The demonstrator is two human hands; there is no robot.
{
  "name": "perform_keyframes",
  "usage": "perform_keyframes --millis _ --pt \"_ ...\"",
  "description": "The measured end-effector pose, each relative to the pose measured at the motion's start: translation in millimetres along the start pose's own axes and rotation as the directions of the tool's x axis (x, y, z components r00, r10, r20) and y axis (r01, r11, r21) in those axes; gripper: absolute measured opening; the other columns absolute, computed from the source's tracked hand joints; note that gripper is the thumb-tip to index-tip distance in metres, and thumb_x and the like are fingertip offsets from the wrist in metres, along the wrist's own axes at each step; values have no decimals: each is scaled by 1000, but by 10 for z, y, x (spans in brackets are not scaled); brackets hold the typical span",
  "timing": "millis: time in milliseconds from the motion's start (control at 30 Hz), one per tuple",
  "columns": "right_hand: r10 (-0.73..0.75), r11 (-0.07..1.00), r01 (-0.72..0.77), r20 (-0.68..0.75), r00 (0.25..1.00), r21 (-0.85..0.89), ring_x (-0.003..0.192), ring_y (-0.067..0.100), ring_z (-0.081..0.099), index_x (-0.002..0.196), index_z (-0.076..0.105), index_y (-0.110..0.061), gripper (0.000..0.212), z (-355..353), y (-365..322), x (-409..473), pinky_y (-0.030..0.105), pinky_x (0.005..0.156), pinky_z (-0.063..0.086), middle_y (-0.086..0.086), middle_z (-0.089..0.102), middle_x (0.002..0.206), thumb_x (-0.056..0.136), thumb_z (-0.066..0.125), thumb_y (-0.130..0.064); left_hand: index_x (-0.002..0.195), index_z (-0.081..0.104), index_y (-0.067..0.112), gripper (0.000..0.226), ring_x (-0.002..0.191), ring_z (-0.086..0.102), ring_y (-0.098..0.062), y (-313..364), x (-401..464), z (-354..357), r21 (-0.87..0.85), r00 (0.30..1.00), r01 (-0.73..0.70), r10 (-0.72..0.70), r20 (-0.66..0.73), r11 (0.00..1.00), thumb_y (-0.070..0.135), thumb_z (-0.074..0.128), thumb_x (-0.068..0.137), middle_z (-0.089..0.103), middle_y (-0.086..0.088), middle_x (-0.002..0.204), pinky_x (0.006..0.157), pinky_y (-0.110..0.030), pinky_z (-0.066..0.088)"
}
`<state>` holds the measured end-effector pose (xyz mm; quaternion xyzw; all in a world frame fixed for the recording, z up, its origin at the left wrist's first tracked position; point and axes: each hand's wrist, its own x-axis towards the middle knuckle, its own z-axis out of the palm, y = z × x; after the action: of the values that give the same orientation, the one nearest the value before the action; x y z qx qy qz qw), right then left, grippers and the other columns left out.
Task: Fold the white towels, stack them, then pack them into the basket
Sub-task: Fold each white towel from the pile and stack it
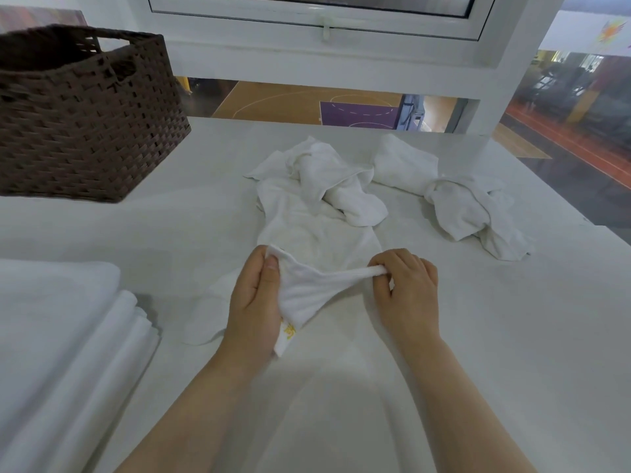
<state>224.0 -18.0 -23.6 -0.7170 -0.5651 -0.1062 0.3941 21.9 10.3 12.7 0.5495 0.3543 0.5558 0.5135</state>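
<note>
You're at the start of a fold: finding the edge of the next towel (317, 233), not creasing yet. Your left hand (254, 302) pinches one corner, thumb on top, fingers curled under the cloth. Your right hand (404, 285) pinches the same hem just to its right, fingertips bunched on a rolled bit of edge. The hem runs roughly taut between the two hands, left to right.

The towel's long axis runs away from your hands, toward the window (317, 15). Near end is lifted in your grip; far end lies crumpled on the table (478, 336), tangled under another loose towel (341, 186) beyond your hands. A small yellow mark shows on the corner hanging below your left palm.

Next move, my read: slide the right hand out along the hem to the other corner, then lift and shake so the towel pulls free of the one on top. Risk is dragging that one along with it.

More crumpled towels (471, 206) lie past your right hand, well apart. The folded stack (68, 336) is on your left, near your left forearm. The basket (85, 114) sits beyond the stack, far left; I can't see what's inside. Plenty of folding left before packing.
</note>
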Motion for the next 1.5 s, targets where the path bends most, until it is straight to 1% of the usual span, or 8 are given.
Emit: perform_keyframes --millis 267,367,433,667,767,1033,1300,1500 --pt "-75 968 25 194 978 249 83 6 53 92 65 -18 20 13 -64 -28 15 77 39 -12 55 89 86 48 -26 85 65 19 30 94 67 -22 8 239 -173 -525 875 362 -475 -92 770 48 58 82 69 -5 95 90 -40 50" --pt "-159 948 108 151 976 299 81 5 52 92 65 -17 16 -21 -138 -35 12 75 38 -12 54 86 86 51 -18 84 52 23 29 70 56 -1 3 256 -239 37 953 186 -171 -249 982 50 57 77 58 10 78 72 -22 46" --pt "-211 929 151 147 966 338 84 5 54 95 68 -17 19 -24 -187 -63 13 76 40 -14 54 89 86 52 -11 87 46 29 30 67 52 5 -21 190 -210 447 996 32 8 -86 894 53 59 75 53 18 76 60 -12 38" --pt "-141 890 -22 321 937 455 83 9 59 95 62 -30 21 -65 -385 -160 15 70 44 -16 59 86 89 58 -10 126 43 43 50 90 57 -4 -192 12 -82 707 867 -408 1 499 578 55 65 82 49 20 109 71 -23 49" --pt "-68 899 -115 393 917 424 85 10 60 91 51 -32 20 -70 -371 -154 27 72 49 -13 61 89 88 64 -16 82 45 21 28 69 49 -19 -190 18 -81 684 893 -397 85 443 612 48 50 85 50 1 77 56 -27 39" --pt "-166 900 2 338 926 435 110 -7 50 114 59 -26 29 -83 -357 -144 5 91 32 -28 55 112 89 68 -15 82 60 22 10 72 62 -8 16 -16 -53 254 923 -27 -74 378 967 17 52 83 66 1 78 64 -17 48" --pt "-110 888 -70 357 928 454 97 0 57 98 57 -31 20 -77 -351 -127 8 80 39 -21 63 96 92 63 -13 71 67 28 12 73 57 -8 15 7 -86 116 879 180 -213 426 977 25 55 72 61 8 71 66 -18 44" --pt "-91 801 -31 173 981 598 58 13 52 86 56 -26 8 -178 -340 -114 23 55 40 -6 58 68 87 60 -18 74 59 24 9 69 56 -6 -29 140 -179 360 990 38 -85 116 932 18 58 81 62 7 74 61 -15 42"
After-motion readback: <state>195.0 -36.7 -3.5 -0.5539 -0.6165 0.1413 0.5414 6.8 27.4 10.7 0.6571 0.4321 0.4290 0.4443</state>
